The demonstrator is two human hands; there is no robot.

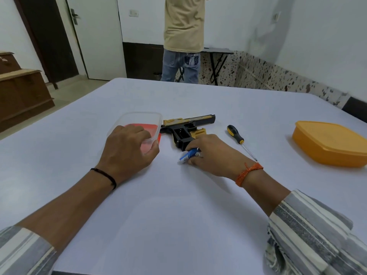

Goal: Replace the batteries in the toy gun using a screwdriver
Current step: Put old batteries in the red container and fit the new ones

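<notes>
The toy gun (186, 128) lies flat on the white table (178, 205), near its middle, barrel pointing right. It is black with gold-yellow panels along the top and at the grip, and the grip's battery bay shows as an open black hollow. One gun, one screwdriver (241, 141), one clear tub (137, 128), one orange box (331, 143).

The screwdriver has a black and yellow handle and a thin shaft, and lies just right of the gun, apart from it, tip toward the near side.

The right hand (208, 153) sits just near of the gun's grip, fingers curled round blue and white batteries (188, 155); how many it holds I cannot tell.

The left hand (127, 149) grips the near right corner of the tub, fingers over the rim. The tub has a red base and stands just left of the gun.

The box, lid on, sits far right. One other person (183, 38) stands beyond the far edge.
</notes>
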